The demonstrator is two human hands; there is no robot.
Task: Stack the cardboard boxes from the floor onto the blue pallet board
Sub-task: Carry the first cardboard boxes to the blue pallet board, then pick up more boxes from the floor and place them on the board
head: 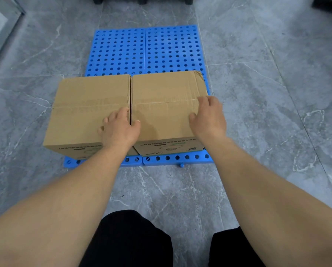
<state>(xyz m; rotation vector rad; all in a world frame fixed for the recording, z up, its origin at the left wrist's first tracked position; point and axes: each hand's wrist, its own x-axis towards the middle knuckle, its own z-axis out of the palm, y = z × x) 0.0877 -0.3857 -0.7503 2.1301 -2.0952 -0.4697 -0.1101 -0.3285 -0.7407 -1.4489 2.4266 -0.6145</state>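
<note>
The left hand (pixel 120 128) and right hand (pixel 207 117), fingers relaxed, are resting on the right cardboard box (pixel 167 105), probably aligning it tight beside the left cardboard box (pixel 88 108) on the near edge of the blue pallet board (pixel 146 49).

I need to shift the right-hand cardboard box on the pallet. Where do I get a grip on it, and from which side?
Probably by its outer right wall and near front face, coming from above and the right. The right cardboard box butts against the left cardboard box, so that seam gives fingers little room. Its top is taped flat, with no handle. The right hand already sits at the free right edge.
</note>
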